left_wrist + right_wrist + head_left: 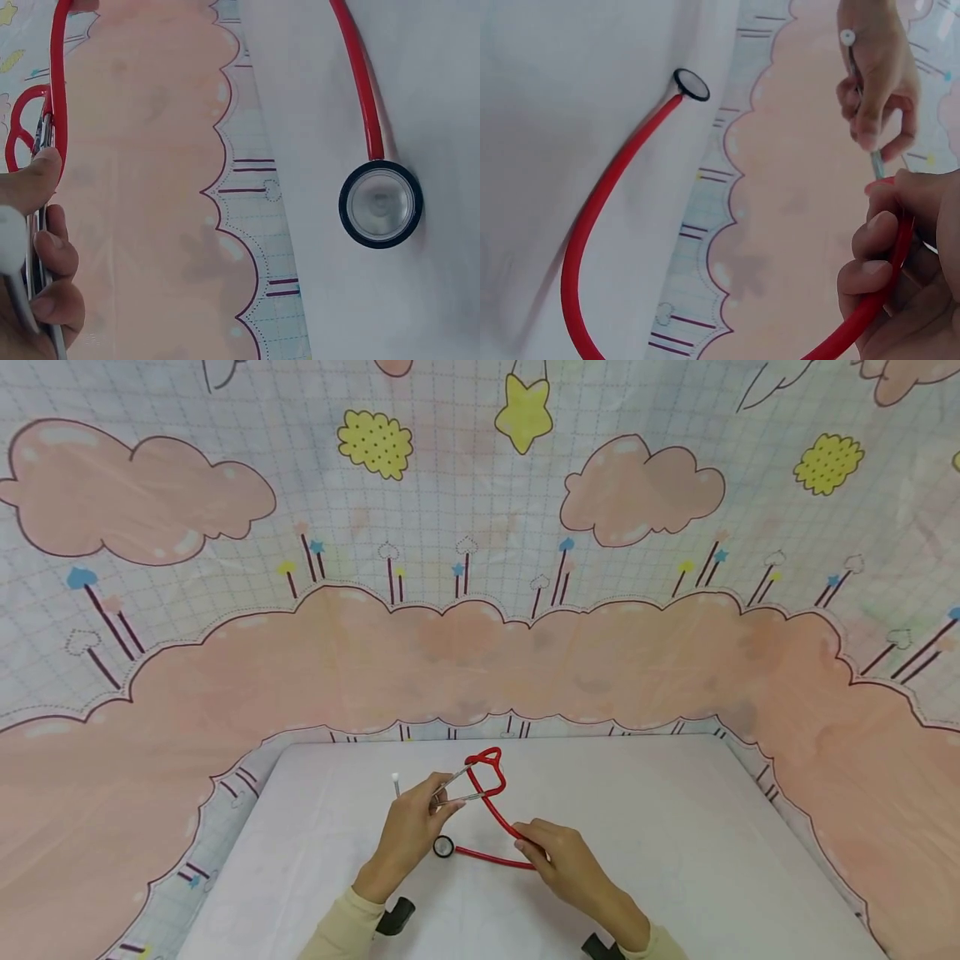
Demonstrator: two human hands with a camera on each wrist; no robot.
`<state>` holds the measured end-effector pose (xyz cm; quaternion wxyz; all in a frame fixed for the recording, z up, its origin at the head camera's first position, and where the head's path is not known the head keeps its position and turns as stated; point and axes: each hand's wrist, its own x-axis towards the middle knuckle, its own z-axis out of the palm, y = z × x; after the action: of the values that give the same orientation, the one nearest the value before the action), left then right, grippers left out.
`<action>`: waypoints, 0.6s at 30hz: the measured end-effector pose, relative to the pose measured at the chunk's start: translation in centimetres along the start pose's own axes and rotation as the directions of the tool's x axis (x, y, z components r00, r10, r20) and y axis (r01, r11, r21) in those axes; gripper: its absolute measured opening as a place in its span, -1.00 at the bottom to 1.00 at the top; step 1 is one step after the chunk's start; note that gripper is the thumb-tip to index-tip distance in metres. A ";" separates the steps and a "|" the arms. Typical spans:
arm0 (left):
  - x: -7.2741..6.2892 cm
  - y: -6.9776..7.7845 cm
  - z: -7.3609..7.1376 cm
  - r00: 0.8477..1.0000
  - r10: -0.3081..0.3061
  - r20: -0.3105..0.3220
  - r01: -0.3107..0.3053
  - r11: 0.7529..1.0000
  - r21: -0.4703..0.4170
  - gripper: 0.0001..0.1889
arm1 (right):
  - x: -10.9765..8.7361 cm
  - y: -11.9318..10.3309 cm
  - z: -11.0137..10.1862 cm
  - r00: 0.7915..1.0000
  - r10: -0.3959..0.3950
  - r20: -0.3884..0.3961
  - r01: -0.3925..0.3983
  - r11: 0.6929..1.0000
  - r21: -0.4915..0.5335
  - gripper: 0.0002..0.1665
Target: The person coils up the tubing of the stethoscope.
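A stethoscope with red tubing [498,817] is held up over the white table by both hands. My left hand [414,822] grips its metal ear tubes [462,798], with one white eartip [395,776] sticking out past the fingers. The red fork of the tubing loops beyond that hand. My right hand [553,852] holds the red tube partway along, fingers curled round it, as the right wrist view shows. From there the tube bends back to the round chest piece [381,204], black-rimmed with a clear face, low over the table between the hands.
The white tabletop [660,810] spreads under both hands. Behind and around it hangs a patterned cloth [465,668] with pink clouds and stars. Black wrist-worn devices [396,917] sit below the forearms.
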<state>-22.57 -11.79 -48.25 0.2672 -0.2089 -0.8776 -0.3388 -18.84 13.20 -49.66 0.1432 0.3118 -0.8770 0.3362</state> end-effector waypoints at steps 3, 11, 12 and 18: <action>0.0 -0.1 0.1 1.000 -0.005 -0.019 0.005 1.000 0.018 -0.60 | -0.1 -0.2 -0.1 1.000 -0.002 0.006 0.002 1.000 0.030 -0.76; 0.1 0.0 0.0 1.000 -0.017 -0.025 0.018 0.999 0.050 -0.59 | -0.3 -0.7 -0.7 0.999 -0.032 -0.002 0.032 0.999 0.035 -0.79; 0.1 0.0 0.0 1.000 -0.018 -0.016 0.019 0.998 0.054 -0.59 | -0.2 -0.7 -0.9 1.000 -0.031 -0.004 0.031 0.999 0.025 -0.79; -0.1 0.1 -0.1 0.999 -0.021 0.045 0.018 0.998 0.066 -0.61 | 0.2 -0.7 -1.7 0.996 -0.054 -0.064 0.053 0.998 -0.019 -0.79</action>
<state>-22.44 -11.77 -48.22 0.2507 -0.1992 -0.8960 -0.3076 -18.44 13.86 -48.01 0.1832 0.3231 -0.8661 0.3345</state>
